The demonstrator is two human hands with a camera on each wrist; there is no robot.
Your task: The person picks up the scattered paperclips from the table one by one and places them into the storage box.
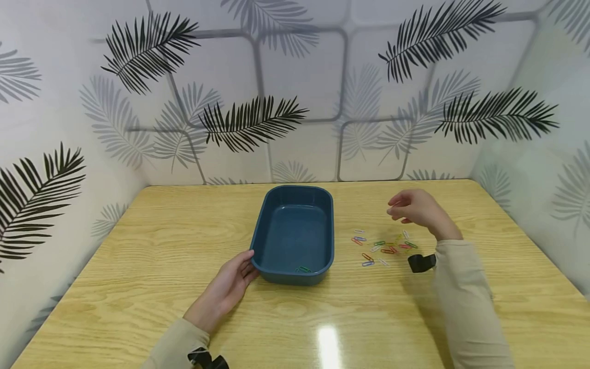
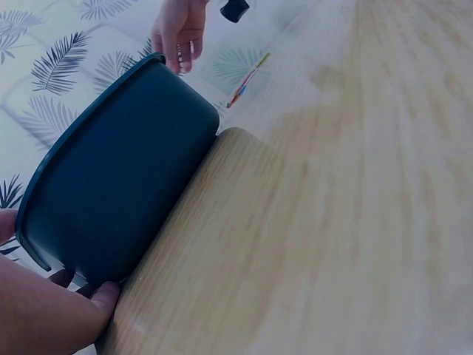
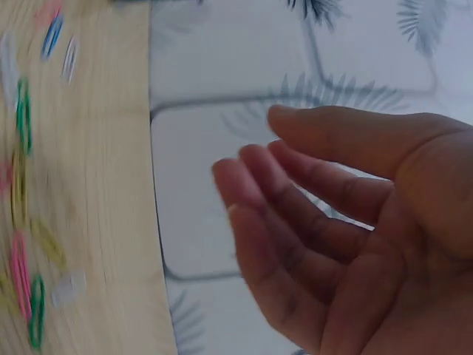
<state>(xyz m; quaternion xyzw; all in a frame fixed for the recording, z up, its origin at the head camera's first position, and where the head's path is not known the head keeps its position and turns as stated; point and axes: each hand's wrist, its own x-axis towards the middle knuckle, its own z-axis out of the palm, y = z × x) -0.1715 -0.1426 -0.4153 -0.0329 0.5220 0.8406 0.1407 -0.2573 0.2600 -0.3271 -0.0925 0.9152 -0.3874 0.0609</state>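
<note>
A green paper clip [image 1: 304, 269] lies inside a deep, dark blue plastic tray [image 1: 295, 279], on its floor by the near wall. A smaller green mark just beside it may be a second clip or a reflection; we cannot tell which. To the right of the tray, well within the right hand's reach, we see scattered paper clips [image 1: 387, 251] in red, pink, green, blue, yellow and white, lying loose on the wood-grain surface [image 1: 184, 230], some overlapping.

The left hand [image 1: 229, 288] holds the tray's near left corner, its thumb at the rim and its fingers clamped against the outer wall below, presumably to steady the tray where it stands.

The right hand [image 1: 415, 208] hovers above the far side of the clips, touching nothing. Its fingers are loosely bent, with a clear gap between thumb and fingertips and nothing held, a pose we judge suited to picking up small things.

Both arms wear beige sleeves [image 1: 470, 302]. Behind the surface is a pale wall [image 1: 299, 143] patterned with dark and grey fronds.
</note>
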